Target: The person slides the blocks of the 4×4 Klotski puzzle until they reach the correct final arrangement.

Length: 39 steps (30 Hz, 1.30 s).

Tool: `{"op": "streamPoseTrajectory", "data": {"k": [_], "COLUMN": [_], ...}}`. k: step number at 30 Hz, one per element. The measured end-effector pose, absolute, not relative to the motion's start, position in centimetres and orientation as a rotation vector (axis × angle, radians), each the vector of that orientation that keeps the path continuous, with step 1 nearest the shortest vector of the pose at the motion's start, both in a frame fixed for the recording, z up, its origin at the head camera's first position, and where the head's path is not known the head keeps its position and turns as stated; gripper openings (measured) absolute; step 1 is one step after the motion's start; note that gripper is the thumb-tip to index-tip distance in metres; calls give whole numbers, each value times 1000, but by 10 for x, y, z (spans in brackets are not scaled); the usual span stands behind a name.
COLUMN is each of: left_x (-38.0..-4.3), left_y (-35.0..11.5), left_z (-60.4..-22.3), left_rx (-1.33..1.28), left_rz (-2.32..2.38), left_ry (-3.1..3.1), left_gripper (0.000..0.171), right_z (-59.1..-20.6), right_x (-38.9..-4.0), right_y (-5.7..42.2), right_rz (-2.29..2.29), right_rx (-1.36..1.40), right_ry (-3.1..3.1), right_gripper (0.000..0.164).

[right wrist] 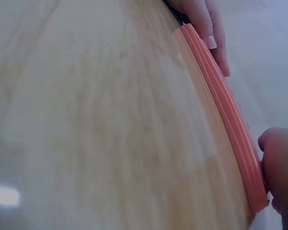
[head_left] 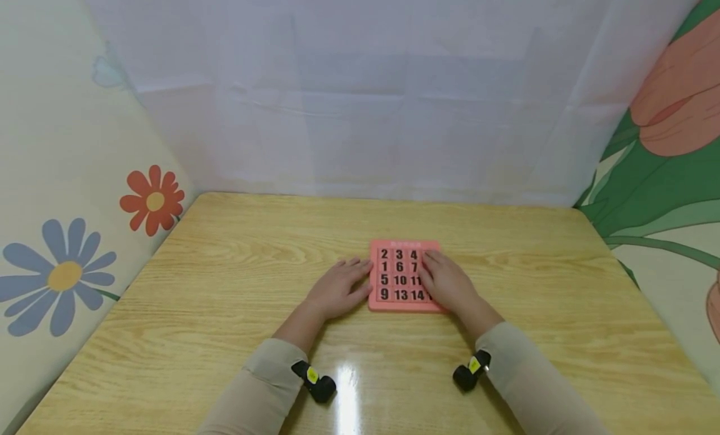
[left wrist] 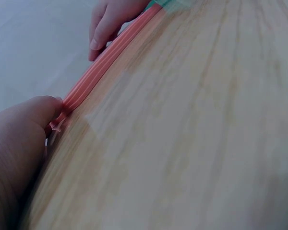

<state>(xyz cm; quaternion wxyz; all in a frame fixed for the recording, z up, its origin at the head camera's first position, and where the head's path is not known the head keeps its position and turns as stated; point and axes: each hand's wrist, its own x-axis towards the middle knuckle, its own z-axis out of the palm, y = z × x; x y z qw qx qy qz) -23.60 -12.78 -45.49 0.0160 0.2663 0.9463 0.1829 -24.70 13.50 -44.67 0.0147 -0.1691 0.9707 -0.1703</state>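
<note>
A pink number slide puzzle [head_left: 400, 280] lies flat on the table, its black digits facing up. Visible rows start 2, 3, 4, then 1, 6, 7, then 5, 10, 11, and 9, 13, 14 at the bottom. My left hand [head_left: 340, 287] rests beside the frame, fingertips and thumb at its left edge. Over the right column lies my right hand [head_left: 450, 281], fingers extended across the tiles and hiding most of that column. From the right wrist, the puzzle's ridged pink side [right wrist: 225, 110] shows between the right hand [right wrist: 283, 167] and the left fingers [right wrist: 210, 42].
The wood-grain table [head_left: 253, 254] runs back to a white cloth [head_left: 360, 122]. Flower-printed panels stand left [head_left: 62, 135] and right [head_left: 669, 191]. Black wrist cameras [head_left: 322, 388] are strapped over both sleeves. A glare spot [head_left: 347, 391] shines near the front.
</note>
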Motion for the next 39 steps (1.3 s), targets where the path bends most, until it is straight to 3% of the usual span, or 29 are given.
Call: {"op": "streamPoseTrajectory", "data": {"k": [39], "left_x": [-236], "left_y": [-127], "left_z": [-456], "left_rx": [800], "left_rz": [584], "left_ry": [2937], "left_gripper": [58], "right_z": [-450], "right_x": [-220], "right_y": [135], "right_rz": [-593], "right_rx": [-557], "right_ry": [3045], "right_gripper": [52]}}
